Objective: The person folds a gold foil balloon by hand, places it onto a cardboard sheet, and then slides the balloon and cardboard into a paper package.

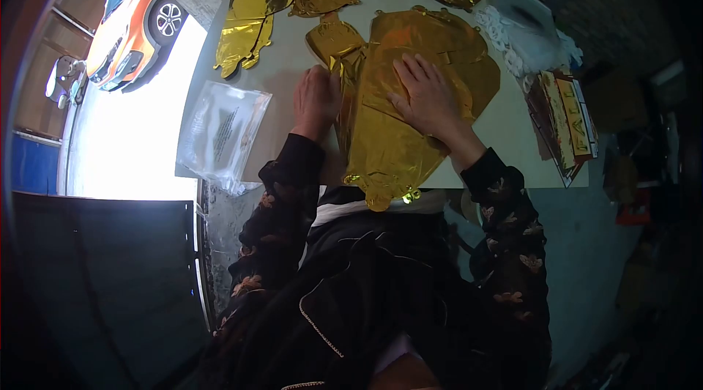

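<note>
A flat, uninflated gold foil balloon lies in front of me, its tabbed lower end hanging over the table's near edge. My right hand rests palm down on its upper part, fingers stretched out. At the balloon's folded left edge, my left hand is closed, thumb and fingers pinching the foil; the fingertips are partly hidden. Just above the left hand lies a smaller rounded foil piece, creased and shiny.
More gold foil balloons lie along the far side of the white table. Clear plastic bags sit at the left edge. On the right are a white plastic bundle and printed cards. An orange car stands outside.
</note>
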`<control>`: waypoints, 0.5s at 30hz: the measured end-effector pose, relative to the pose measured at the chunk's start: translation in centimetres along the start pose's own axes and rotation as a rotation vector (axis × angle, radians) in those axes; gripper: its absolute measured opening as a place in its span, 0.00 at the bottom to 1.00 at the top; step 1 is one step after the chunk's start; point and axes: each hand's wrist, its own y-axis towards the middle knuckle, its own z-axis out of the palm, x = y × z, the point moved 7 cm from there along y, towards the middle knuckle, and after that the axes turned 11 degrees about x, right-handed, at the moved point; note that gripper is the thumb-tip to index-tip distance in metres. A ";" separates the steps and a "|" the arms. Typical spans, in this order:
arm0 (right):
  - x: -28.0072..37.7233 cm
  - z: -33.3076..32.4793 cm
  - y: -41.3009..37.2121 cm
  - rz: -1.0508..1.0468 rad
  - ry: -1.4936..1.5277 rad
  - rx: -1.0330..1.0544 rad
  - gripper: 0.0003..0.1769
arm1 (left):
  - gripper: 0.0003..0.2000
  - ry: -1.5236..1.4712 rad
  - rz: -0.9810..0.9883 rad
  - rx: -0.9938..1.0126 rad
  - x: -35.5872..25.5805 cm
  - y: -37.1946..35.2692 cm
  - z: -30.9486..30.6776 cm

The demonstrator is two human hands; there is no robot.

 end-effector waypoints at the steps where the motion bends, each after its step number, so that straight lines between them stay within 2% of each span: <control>1: 0.0 0.0 0.0 0.003 -0.002 0.005 0.39 | 0.14 -0.105 0.020 -0.010 -0.3 -0.3 0.0; 3: -0.2 0.1 0.1 0.009 0.004 0.011 0.39 | 0.13 -0.316 0.061 -0.032 -1.2 -0.6 -0.2; 6: -0.2 0.2 0.0 0.016 0.025 0.007 0.38 | 0.13 -0.587 0.293 0.019 -3.4 -0.6 0.9; 9: -0.2 0.2 0.1 0.005 0.024 -0.012 0.38 | 0.21 -0.841 0.447 0.248 -7.4 -0.9 2.3; 12: -0.3 0.4 0.2 -0.008 0.012 -0.016 0.37 | 0.28 -0.270 0.671 0.178 -8.9 -1.0 4.1; 15: -0.1 0.2 0.2 -0.009 0.005 0.040 0.36 | 0.27 -0.326 0.674 0.196 -9.7 -1.5 4.5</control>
